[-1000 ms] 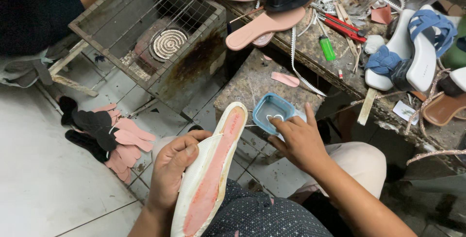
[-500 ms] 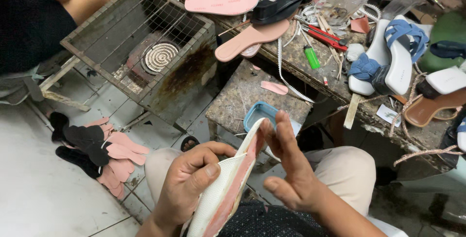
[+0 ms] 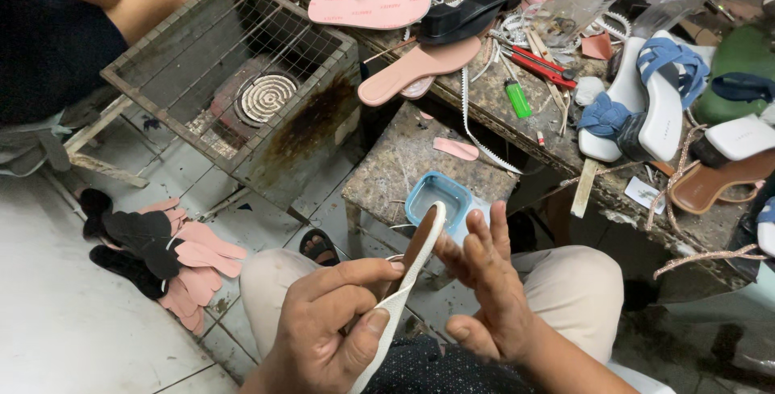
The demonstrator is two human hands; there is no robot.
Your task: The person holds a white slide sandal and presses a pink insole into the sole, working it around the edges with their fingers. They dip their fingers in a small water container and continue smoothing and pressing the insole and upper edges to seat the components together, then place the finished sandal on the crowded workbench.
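Fingers of the left hand (image 3: pixel 327 325) wrap around a white insole (image 3: pixel 404 289), thumb pressed on its near edge, pinching it on edge above the person's lap. The right hand (image 3: pixel 484 289) has its fingers spread and nearly straight, fingertips resting against the upper part of the insole's face. The insole stands tilted, its toe end rising in front of a small blue tub (image 3: pixel 438 200) that sits on a mottled stone stool (image 3: pixel 404 160).

Judging by how thin it is and how it curves in the grip, the insole looks light and bendy, easy to crease; it seems best held by its edges near the middle, as the left hand does.

On the cluttered bench (image 3: pixel 613 192) lie a pink sole (image 3: pixel 371 8) bearing a small printed mark, a green lighter (image 3: pixel 517 99), red-handled scissors (image 3: pixel 542 67) and a small white paper tag (image 3: pixel 643 194) near the front edge. A rusty wire cage (image 3: pixel 234 87) with a coil inside stands to the left, with pink and black cut pieces (image 3: pixel 161 253) on the floor.
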